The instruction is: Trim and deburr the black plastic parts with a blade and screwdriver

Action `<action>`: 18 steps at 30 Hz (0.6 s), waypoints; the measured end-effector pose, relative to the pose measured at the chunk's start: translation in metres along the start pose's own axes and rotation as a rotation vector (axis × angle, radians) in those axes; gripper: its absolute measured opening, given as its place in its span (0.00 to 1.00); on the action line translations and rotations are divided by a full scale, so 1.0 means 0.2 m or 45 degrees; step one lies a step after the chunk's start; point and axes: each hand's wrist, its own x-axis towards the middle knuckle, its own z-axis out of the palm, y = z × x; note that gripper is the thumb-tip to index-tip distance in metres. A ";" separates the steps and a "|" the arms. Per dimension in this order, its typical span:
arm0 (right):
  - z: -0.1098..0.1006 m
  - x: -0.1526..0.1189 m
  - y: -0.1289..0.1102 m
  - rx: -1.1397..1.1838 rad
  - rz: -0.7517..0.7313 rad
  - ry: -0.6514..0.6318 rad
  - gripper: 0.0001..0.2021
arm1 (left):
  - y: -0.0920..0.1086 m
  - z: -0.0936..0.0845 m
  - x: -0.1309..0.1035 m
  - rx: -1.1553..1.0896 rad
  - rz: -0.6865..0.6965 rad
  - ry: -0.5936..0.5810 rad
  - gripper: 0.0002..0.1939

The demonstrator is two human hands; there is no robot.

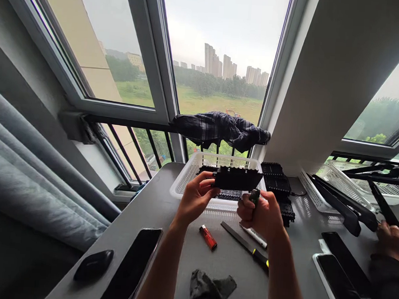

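A: Grey table (179, 265) under a tall window, plaid cloth (217, 126) over the railing. Where's the black part (238, 180)?

B: Raised over the near side of the white basket (177, 188), long side roughly level. Left hand (196, 199) has thumb and fingers clamped on its left end.

A: Right hand (265, 214)?

B: Fingers curled around a small dark tool (254, 197), just below the part's right end. Can't tell whether that hand touches the part.

A: Handling?

B: Looks like thin, stiff plastic; probably light. The smooth face might slip a little. The notched upper edge seems the fragile bit; small teeth could snap if squeezed.

A: Best hold?

B: By the solid ends, thumb on one face, fingers behind. One-end grip likely lets it tip under a push, so support near the other end would steady it.

A: Nearby?

B: Red lighter (208, 237), white marker (255, 236), long flat tool (239, 239) on the table; more black parts (275, 183) right of the basket.
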 end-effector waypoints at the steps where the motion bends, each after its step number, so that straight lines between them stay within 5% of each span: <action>1: -0.01 -0.02 -0.01 -0.108 -0.048 0.051 0.19 | 0.00 0.00 0.00 -0.013 -0.008 0.014 0.21; 8: -0.06 -0.14 -0.07 -0.809 -0.685 0.758 0.19 | 0.01 -0.03 -0.05 -0.116 -0.093 0.020 0.23; 14: 0.03 -0.11 0.00 -1.177 -0.729 0.801 0.17 | 0.00 0.07 -0.15 -0.067 -0.077 -0.170 0.20; 18: -0.01 -0.13 0.08 -1.196 -0.774 0.983 0.19 | -0.08 0.12 -0.26 -0.072 -0.097 -0.090 0.23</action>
